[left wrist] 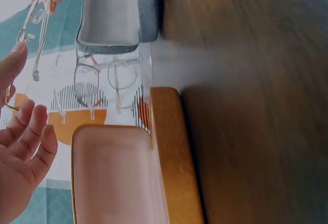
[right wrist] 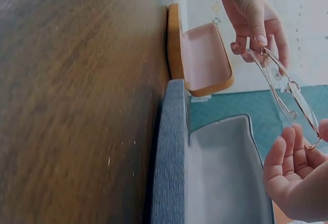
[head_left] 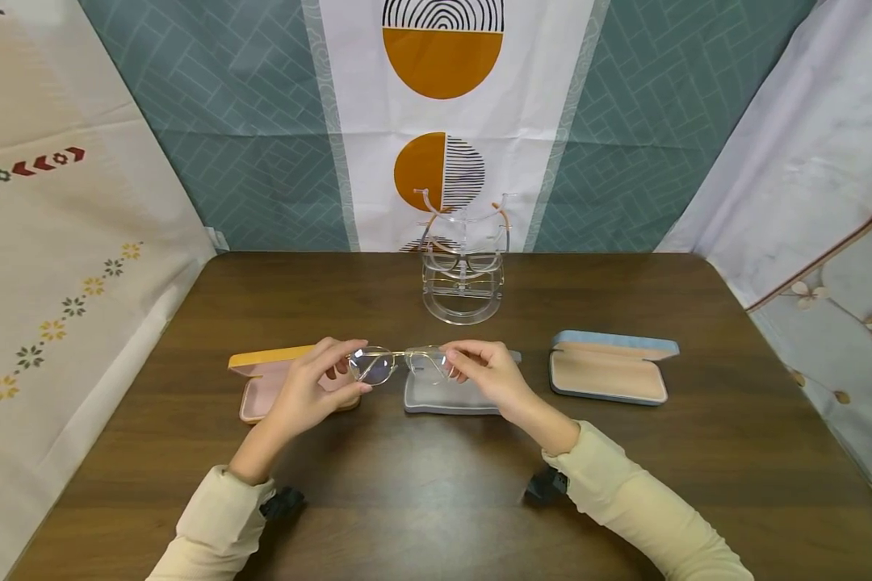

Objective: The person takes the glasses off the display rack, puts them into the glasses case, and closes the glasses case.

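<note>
A pair of thin gold-rimmed eyeglasses (head_left: pixel 374 367) is held up in front of me, above the table. The left hand (head_left: pixel 316 386) pinches one end of the frame between thumb and fingers. At the other end, the right hand (head_left: pixel 490 375) grips the rim near the hinge. Both wrist views show the temples folded behind the lenses. Beneath the glasses lies an open grey glasses case (head_left: pixel 446 399), partly hidden by the right hand. A yellow glasses case (head_left: pixel 254 399) with pink lining stands open behind the left hand, which covers part of it.
A blue glasses case (head_left: pixel 610 375) with beige lining lies open to the right. At the back, a clear display stand (head_left: pixel 463 311) carries several pairs of glasses. The brown wooden table (head_left: pixel 421 500) ends at fabric hangings on the back and sides.
</note>
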Motion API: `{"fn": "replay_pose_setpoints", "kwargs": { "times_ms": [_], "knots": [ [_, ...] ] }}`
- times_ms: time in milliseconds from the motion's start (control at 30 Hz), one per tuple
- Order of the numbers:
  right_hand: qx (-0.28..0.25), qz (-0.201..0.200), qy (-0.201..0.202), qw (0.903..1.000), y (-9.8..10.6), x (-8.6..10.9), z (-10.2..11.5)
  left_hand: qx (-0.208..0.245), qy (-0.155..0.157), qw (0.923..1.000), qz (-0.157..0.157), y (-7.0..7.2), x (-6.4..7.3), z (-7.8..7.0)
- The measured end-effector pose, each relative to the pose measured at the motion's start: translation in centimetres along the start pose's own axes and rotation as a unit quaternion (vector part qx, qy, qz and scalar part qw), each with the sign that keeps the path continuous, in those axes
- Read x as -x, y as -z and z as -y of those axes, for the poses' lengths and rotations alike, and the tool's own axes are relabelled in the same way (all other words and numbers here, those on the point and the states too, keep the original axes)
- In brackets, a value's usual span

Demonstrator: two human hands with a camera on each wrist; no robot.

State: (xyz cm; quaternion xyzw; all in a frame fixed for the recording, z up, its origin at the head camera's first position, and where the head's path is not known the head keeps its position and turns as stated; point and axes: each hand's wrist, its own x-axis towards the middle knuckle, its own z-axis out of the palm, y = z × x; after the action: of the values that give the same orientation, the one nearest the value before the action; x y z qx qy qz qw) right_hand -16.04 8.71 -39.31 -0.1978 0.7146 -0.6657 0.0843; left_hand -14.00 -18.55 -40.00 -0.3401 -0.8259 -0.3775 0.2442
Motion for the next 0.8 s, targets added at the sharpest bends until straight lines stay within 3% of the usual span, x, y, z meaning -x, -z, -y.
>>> {"fn": "replay_pose_setpoints", "kwargs": {
  "times_ms": [367, 567, 800],
  "knots": [
    [0.012, -0.001, -0.004, 0.9999, -1.0, -0.1, -0.2, 0.000, 0.006, 1.0000, -0.003, 0.9, 1.2, 0.3],
    [0.053, 0.013, 0.025, 0.9982, -1.4, 0.0, -0.1, -0.009, 0.020, 0.9998, -0.002, 1.6, 1.9, 0.4],
    [0.072, 0.032, 0.060, 0.9951, -2.0, 0.1, -0.1, -0.022, 0.009, 0.9997, -0.009, 2.2, 2.4, 0.5]
  ]
}}
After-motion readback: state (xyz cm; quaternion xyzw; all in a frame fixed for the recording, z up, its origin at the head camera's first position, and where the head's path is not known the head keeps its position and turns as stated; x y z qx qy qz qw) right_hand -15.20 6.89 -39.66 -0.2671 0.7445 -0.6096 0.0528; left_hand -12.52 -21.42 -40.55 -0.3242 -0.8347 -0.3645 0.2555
